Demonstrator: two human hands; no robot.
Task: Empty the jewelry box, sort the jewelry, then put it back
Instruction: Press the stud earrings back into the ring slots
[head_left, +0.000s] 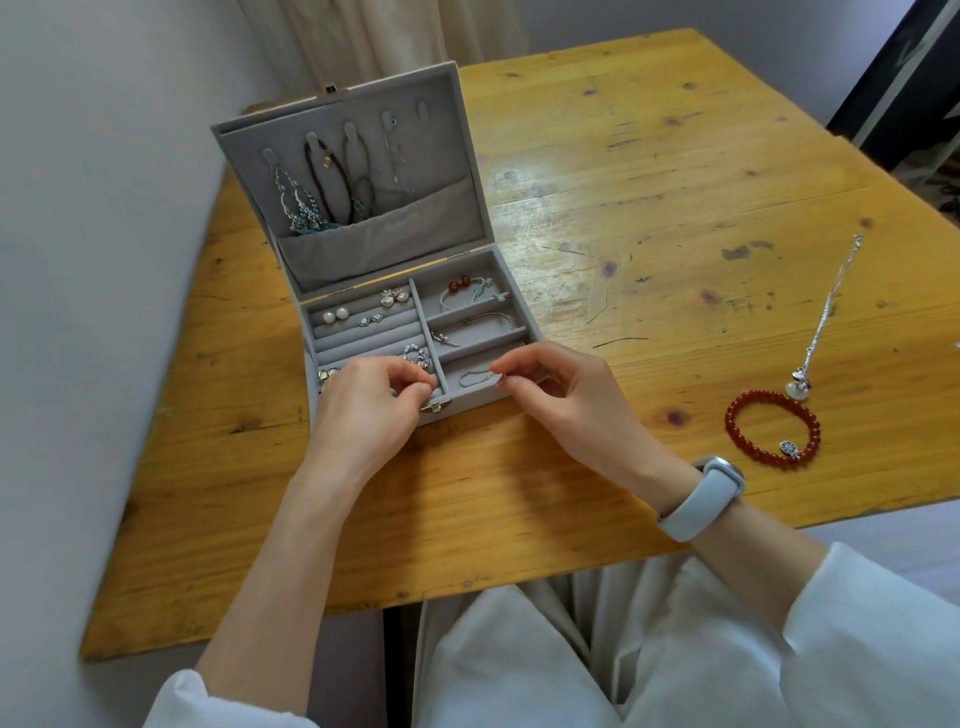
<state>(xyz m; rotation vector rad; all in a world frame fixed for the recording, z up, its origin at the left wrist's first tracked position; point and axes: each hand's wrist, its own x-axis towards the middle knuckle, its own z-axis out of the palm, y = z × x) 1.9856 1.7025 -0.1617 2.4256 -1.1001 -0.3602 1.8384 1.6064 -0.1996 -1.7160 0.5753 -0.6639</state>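
While velvety grey jewelry box (470, 402) gapes, fingers (503, 370) pinch thin chain (475, 375).

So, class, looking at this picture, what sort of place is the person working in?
Probably a room at home: a worn yellow wooden table set against a plain white wall, pale curtain fabric behind, and an open grey velvet-lined jewelry box.
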